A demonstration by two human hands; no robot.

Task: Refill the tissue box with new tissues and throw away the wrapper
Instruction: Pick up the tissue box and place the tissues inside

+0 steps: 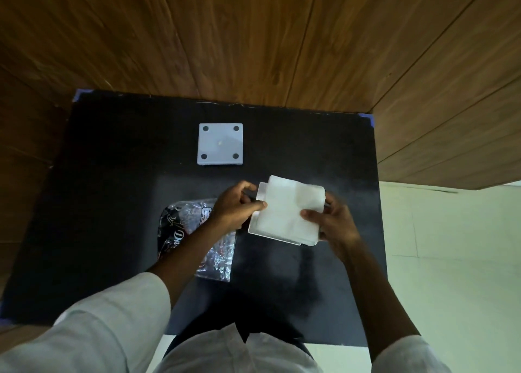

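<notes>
A stack of white tissues (pixel 287 206) lies across the open white tissue box (pixel 258 223), whose rim shows at the left and front edges. My left hand (pixel 235 206) grips the box's left side, thumb on the tissues. My right hand (pixel 331 222) holds the right side, thumb pressing the tissue stack. The shiny printed plastic wrapper (pixel 186 231) lies flat on the black table (pixel 112 203), just left of the box and partly under my left forearm. A white square panel with dark round feet at its corners (pixel 220 143) lies apart, farther back.
The black table stands against a wooden wall (pixel 253 34), with blue tape at its far corners. A pale tiled floor (pixel 451 260) shows to the right. My body in a light shirt is close to the table's near edge.
</notes>
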